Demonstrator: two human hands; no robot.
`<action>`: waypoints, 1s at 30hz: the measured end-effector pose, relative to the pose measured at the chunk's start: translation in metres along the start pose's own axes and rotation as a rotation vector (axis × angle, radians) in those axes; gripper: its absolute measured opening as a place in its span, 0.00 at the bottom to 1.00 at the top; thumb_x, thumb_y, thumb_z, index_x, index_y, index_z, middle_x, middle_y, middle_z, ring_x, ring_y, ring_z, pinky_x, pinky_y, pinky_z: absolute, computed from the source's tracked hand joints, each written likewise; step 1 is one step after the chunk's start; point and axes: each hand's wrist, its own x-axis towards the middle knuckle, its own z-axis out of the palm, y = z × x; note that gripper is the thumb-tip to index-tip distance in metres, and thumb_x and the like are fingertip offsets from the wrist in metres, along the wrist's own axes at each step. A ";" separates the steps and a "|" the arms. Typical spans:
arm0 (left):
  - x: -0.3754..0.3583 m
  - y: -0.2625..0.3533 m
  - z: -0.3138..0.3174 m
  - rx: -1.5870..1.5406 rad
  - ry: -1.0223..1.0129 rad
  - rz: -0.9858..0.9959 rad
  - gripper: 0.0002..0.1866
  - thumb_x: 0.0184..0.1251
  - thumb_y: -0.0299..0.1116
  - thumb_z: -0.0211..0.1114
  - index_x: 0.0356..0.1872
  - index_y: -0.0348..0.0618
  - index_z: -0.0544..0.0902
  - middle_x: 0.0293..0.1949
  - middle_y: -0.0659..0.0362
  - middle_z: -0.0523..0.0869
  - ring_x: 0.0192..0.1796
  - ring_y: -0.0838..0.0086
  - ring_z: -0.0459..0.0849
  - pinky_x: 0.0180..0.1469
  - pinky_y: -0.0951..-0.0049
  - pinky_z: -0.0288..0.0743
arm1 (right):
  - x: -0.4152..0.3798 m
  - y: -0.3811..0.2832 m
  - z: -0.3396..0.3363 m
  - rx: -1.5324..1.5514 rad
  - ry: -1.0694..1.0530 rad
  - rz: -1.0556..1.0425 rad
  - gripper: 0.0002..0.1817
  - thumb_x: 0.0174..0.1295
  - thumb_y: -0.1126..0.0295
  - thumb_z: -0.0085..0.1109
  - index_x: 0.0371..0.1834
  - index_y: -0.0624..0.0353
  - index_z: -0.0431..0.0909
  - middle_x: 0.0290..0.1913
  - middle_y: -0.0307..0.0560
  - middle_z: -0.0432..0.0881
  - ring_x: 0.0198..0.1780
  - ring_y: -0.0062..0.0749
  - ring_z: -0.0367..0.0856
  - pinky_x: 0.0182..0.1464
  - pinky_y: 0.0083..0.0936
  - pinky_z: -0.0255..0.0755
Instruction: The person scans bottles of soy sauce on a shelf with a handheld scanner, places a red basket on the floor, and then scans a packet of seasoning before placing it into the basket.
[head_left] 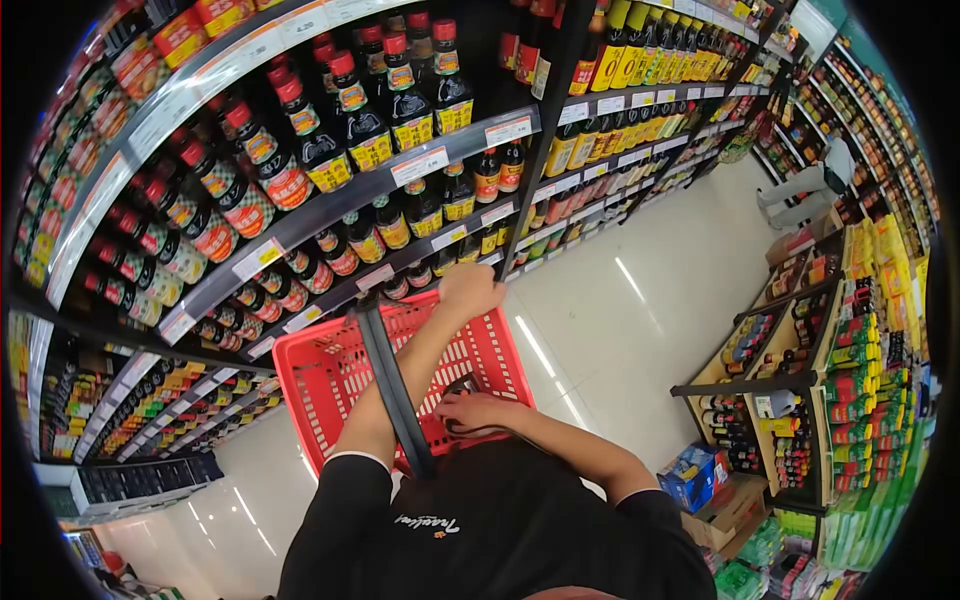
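Observation:
A red plastic basket [300, 352] hangs in front of my body, its black handle [383, 375] looped over my left forearm. My left hand [472, 291] is beyond the handle, at the basket's far rim beside the lower shelf. Its fingers curl inward and look closed; what they hold, if anything, is hidden. My right hand [474, 412] reaches into the near side of the basket, its fingers bent around a dark object [462, 386]. Most of that object is covered, so its kind does not show.
Shelves of sauce bottles [404, 105] with price rails [420, 166] curve along the front and left. A tiled aisle floor [620, 290] runs to the right. There, a display rack [765, 430], cardboard boxes [728, 512] and a blue box [690, 478] stand. Another person [825, 180] is farther off.

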 end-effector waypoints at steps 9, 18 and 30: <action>0.052 -0.013 0.003 0.009 0.057 -0.060 0.22 0.60 0.48 0.57 0.26 0.37 0.89 0.21 0.48 0.86 0.32 0.54 0.89 0.44 0.57 0.83 | -0.004 0.051 -0.035 0.150 -0.008 0.019 0.16 0.69 0.65 0.52 0.59 0.51 0.73 0.58 0.50 0.76 0.57 0.50 0.78 0.55 0.44 0.74; 0.128 0.086 0.030 0.001 0.034 0.042 0.22 0.60 0.47 0.59 0.27 0.36 0.88 0.23 0.46 0.87 0.33 0.52 0.89 0.43 0.55 0.82 | -0.087 0.105 -0.092 0.240 0.164 0.219 0.26 0.72 0.46 0.47 0.47 0.58 0.83 0.48 0.57 0.83 0.50 0.53 0.82 0.55 0.43 0.74; 0.220 0.287 0.089 0.066 0.026 0.225 0.21 0.57 0.47 0.58 0.27 0.38 0.88 0.27 0.41 0.87 0.33 0.46 0.88 0.42 0.49 0.82 | -0.229 0.176 -0.126 0.048 0.169 0.595 0.50 0.50 0.33 0.62 0.60 0.72 0.70 0.50 0.67 0.84 0.54 0.59 0.84 0.55 0.51 0.76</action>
